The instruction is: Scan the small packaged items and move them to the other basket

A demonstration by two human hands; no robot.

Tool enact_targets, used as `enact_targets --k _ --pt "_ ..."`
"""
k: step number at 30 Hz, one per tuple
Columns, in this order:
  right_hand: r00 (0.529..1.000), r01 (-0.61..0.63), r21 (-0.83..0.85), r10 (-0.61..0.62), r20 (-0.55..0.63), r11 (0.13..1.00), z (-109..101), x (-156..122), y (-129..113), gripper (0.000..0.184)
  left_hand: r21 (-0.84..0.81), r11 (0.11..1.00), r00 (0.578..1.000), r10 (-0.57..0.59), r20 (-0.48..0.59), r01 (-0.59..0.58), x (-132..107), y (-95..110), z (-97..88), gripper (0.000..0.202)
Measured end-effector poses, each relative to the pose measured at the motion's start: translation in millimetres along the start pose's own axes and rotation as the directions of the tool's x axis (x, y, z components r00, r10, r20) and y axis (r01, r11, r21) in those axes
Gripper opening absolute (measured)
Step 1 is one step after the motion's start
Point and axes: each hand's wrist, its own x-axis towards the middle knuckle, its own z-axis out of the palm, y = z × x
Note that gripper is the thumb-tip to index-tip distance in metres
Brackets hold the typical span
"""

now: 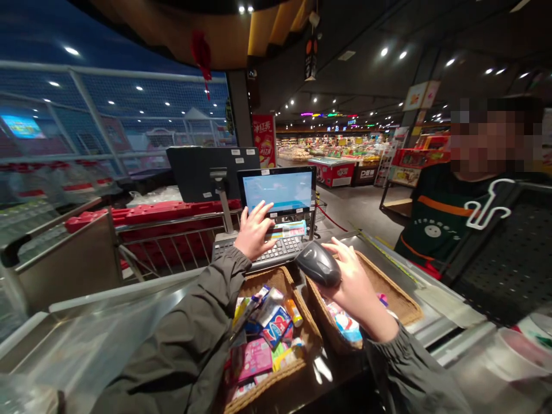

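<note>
My right hand [351,276] is wrapped around a black barcode scanner [319,263], held above the right wicker basket [383,284]. My left hand [255,233] reaches over the black keyboard [284,248] with its fingers spread, in front of the lit screen [278,192]. Beside its fingers, a colourful flat packet [288,230] shows below the screen; whether the hand touches it I cannot tell. Under my left forearm, the left wicker basket [314,330] holds small boxes and packets, including a blue and red box [276,326] and a pink packet [255,357].
A metal counter [164,299] stretches to the left. Behind it stand a second monitor [211,172], seen from behind, and a red-laden cart [172,221]. At right are a person in a dark apron [435,213], a black perforated panel [509,259] and a white tub [517,353].
</note>
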Motion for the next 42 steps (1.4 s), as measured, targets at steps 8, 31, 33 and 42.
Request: enact_targets --k 8,31,33,42 --pt "1.0 0.008 0.007 -0.008 -0.001 1.0 8.1 2.8 -5.0 0.037 0.003 0.999 0.999 -0.041 -0.028 0.041 -7.3 -14.8 -12.7 0.023" --pt "0.998 0.036 0.059 -0.039 0.048 0.998 24.1 8.2 -12.9 0.037 -0.007 0.992 0.99 -0.122 0.075 0.123 -77.1 -48.0 -4.3 0.024" --pt "0.998 0.04 0.061 -0.043 0.055 0.997 25.5 3.9 -9.7 0.035 -0.025 0.99 0.981 -0.13 0.141 0.135 -107.9 -45.4 1.7 0.025" --pt "0.999 0.029 -0.039 -0.03 -0.026 0.999 -14.6 -12.6 22.8 0.037 0.048 0.973 0.769 -0.21 0.603 0.227 -208.2 -12.4 56.8 0.029"
